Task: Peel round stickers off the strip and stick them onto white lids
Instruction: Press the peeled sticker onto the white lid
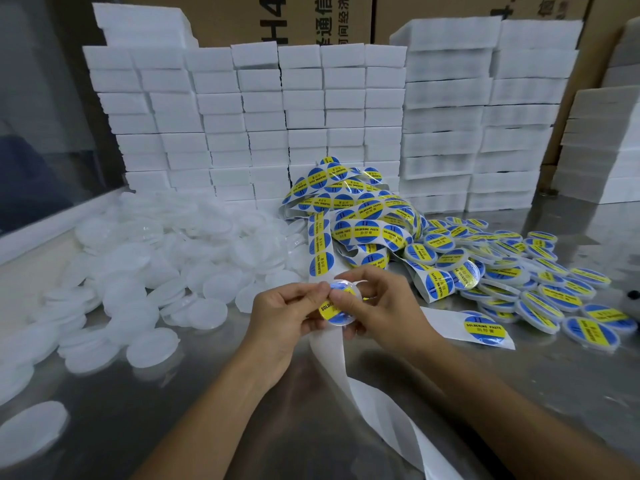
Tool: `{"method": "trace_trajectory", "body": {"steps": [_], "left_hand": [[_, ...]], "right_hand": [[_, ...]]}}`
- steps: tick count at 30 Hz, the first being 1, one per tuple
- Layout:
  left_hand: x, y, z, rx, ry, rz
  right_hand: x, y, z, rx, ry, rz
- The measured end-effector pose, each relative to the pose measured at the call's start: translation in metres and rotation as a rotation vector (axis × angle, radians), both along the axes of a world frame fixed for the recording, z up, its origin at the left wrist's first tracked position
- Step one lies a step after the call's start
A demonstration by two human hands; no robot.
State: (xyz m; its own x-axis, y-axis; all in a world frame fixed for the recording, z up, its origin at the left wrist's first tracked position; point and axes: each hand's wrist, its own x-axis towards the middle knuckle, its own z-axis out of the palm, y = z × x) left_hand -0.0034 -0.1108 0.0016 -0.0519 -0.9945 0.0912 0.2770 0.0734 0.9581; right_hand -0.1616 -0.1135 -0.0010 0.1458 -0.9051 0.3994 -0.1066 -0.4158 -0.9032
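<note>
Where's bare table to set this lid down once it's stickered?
Bare metal table lies near right, below the stickered lids and right of the empty backing strip. Another patch sits near left, beside the lone plain lid. The plain lid pile and sticker strip heap are crowded.

Single head-worn wide-angle view, looking forward and down over the metal tabletop (519, 393). Close range: both forearms enter from the bottom edge, left hand (287, 317) and right hand (384, 306) near centre frame. Edges bowed by lens. Stacked white blocks (263, 112) fill the far side.
</note>
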Motion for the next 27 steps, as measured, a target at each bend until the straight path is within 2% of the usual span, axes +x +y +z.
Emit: {"method": "trace_trajectory", "body": {"steps": [4, 7, 13, 18, 21, 24, 27], "left_hand": [[0.001, -0.001, 0.001, 0.037, 0.097, -0.098], [0.002, -0.002, 0.0, 0.062, 0.127, -0.066], [0.004, -0.006, -0.002, 0.047, 0.095, 0.072], [-0.001, -0.009, -0.008, -0.062, -0.187, 0.272], [0.003, -0.012, -0.014, -0.222, -0.509, 0.435], [0.003, -0.012, -0.022, -0.224, -0.8, 0.383], [0.0, -0.013, -0.026, -0.115, -0.887, 0.318]], "right_hand": [[0.001, -0.001, 0.0, 0.029, -0.056, -0.025], [0.001, -0.001, -0.002, 0.1, -0.106, -0.014], [-0.003, -0.001, 0.001, 0.019, 0.042, -0.052], [-0.001, 0.0, 0.004, 0.072, 0.018, -0.038], [-0.008, -0.003, 0.007, 0.15, -0.068, -0.093], [-0.025, -0.01, 0.011, 0.172, -0.182, -0.206], [-0.047, -0.024, 0.017, 0.228, -0.427, -0.288]]}}
